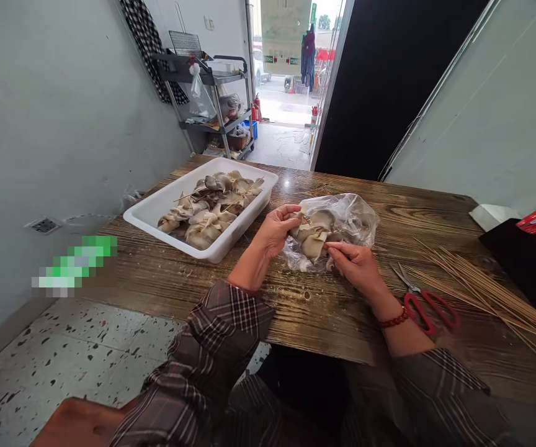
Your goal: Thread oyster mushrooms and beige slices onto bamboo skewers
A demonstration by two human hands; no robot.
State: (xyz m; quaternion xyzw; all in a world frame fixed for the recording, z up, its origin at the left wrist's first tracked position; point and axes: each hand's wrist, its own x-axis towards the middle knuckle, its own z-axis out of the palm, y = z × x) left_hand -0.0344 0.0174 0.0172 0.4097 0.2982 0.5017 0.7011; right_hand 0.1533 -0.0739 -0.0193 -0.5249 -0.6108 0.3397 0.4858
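Between my hands are grey-white oyster mushrooms, bunched above a clear plastic bag on the table. My left hand pinches the bunch at its left end. The fingertips of my right hand are closed at the lower right edge of the mushrooms. Whether a skewer runs through this bunch I cannot tell. More mushrooms show inside the bag. To the left, a white plastic tray holds oyster mushrooms with thin sticks poking out of them.
Red-handled scissors lie right of my right hand, beside a pile of thin bamboo skewers. A black box with red packets stands at the right edge. Small crumbs dot the wooden table. Behind it is a shelf cart.
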